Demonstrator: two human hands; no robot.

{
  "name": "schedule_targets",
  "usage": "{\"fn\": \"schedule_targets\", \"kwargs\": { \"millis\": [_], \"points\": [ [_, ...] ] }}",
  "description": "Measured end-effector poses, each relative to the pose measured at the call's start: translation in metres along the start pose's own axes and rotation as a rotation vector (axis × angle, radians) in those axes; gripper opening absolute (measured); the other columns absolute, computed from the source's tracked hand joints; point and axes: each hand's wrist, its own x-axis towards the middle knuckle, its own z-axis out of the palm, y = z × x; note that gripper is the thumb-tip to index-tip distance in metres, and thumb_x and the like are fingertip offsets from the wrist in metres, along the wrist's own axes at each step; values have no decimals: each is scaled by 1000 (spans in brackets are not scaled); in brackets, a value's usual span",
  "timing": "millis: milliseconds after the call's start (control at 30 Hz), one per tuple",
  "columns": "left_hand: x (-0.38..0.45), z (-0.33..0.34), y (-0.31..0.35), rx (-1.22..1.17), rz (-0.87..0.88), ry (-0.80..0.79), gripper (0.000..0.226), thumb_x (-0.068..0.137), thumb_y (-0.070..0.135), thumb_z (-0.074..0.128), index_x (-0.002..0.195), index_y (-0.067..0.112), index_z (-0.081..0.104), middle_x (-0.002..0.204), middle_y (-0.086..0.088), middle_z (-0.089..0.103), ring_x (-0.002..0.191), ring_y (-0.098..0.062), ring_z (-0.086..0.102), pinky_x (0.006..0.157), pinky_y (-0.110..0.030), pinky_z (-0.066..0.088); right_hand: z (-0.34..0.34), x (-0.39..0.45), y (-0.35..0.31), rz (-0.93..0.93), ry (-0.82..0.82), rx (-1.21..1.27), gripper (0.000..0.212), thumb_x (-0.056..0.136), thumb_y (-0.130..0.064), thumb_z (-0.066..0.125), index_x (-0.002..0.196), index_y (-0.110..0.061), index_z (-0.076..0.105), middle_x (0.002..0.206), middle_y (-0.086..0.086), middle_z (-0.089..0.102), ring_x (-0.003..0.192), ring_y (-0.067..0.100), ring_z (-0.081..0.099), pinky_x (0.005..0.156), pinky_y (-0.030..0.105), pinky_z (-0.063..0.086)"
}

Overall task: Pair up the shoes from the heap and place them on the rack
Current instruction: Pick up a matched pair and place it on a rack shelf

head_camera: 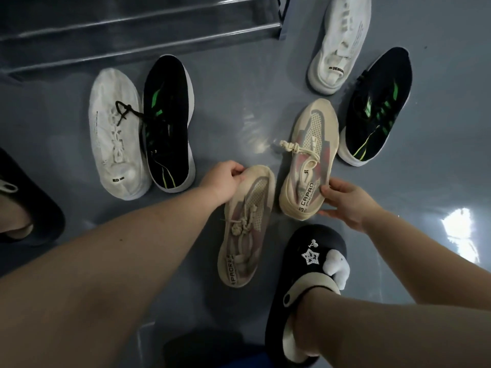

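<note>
While gripping one beige shoe each, crouched over grey floor. Left hand curled round the toe of the nearer beige sneaker, thumb on top, fingers tucked under the edge. Right hand holding the heel of the farther beige sneaker, thumb on the collar, fingers spread loosely beneath. Both beige shoes just beside each other, nearly touching at mid-frame. To the left, white sneaker pressed side by side against black-and-green sneaker, a black lace draped across both. Upper right, second white sneaker close to second black-and-green sneaker. Rack bars along the top left edge, bare. Open floor between the two outer groups, running toward the rack. Black clog on a foot just below the right hand; another dark clog at the left edge.
</note>
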Motion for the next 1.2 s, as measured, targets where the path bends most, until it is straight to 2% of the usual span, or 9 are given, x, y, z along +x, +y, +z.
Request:
{"fn": "schedule_targets", "kwargs": {
  "millis": [100,267,467,667,833,1000,1200],
  "points": [
    [20,-18,14,13,30,56,26,91,21,58,115,14,65,117,-4,66,108,-21,60,94,-30,45,-2,7,0,4,7,-7,33,100,-8,43,130,-16,54,106,4,66,95,18,63,81,36,54],
    [53,-36,33,30,52,104,24,92,19,57,114,13,66,117,-5,66,109,-22,60,93,-28,43,4,15,-7,-20,-31,-15,34,99,-6,43,131,-14,53,102,0,66,90,12,65,67,27,57],
    [66,-39,40,-30,25,120,27,91,16,58,117,11,64,118,-6,66,110,-21,60,92,-25,42,12,18,-10,-46,-43,-45,35,98,-4,45,130,-16,53,103,-4,66,89,7,64,63,21,58],
    [31,-29,23,-114,-66,116,42,88,18,63,129,11,55,123,-6,62,112,-21,58,94,-27,42,14,15,-9,-38,-33,-26,38,97,-6,48,133,-16,52,111,0,64,93,9,63,71,27,57],
    [-1,-13,7,-145,-157,137,48,88,25,63,132,10,50,125,-7,61,115,-23,57,92,-27,40,19,12,-2,-28,-39,32,38,97,-7,48,134,-16,52,109,0,64,93,11,62,74,30,54],
    [-8,-2,6,-209,-189,168,45,90,21,61,132,9,51,124,-8,62,113,-23,58,89,-25,40,22,10,5,-18,-34,66,36,97,-7,49,132,-17,53,103,-4,66,91,13,64,78,33,54],
    [1,-3,13,-285,-200,160,39,91,17,59,128,10,56,120,-7,65,110,-24,60,97,-34,46,18,12,2,-24,-15,73,36,97,-8,49,131,-18,54,102,-6,66,89,10,64,74,30,55]
  ]
}}
